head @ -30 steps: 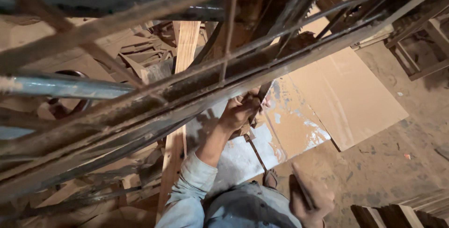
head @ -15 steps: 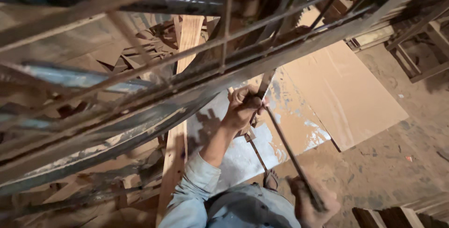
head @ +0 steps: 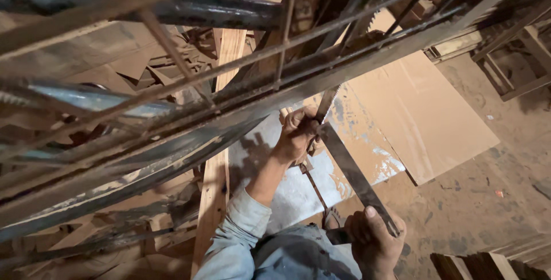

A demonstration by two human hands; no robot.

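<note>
Both hands, left (head: 295, 136) and right (head: 373, 240), clasp the saw blade (head: 350, 171) beneath crowding metal bars (head: 275, 85)

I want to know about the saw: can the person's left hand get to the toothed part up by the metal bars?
Probably yes. The left hand already grips the saw blade just below the metal bars; nothing blocks it.

Pretty dim workshop from where I'm watching. Dusty brown floor (head: 488, 199), big cardboard sheet (head: 422, 113) lying flat on it, wood scraps (head: 166, 67) piled at left, rusty metal bars (head: 241, 102) crossing overhead.
</note>
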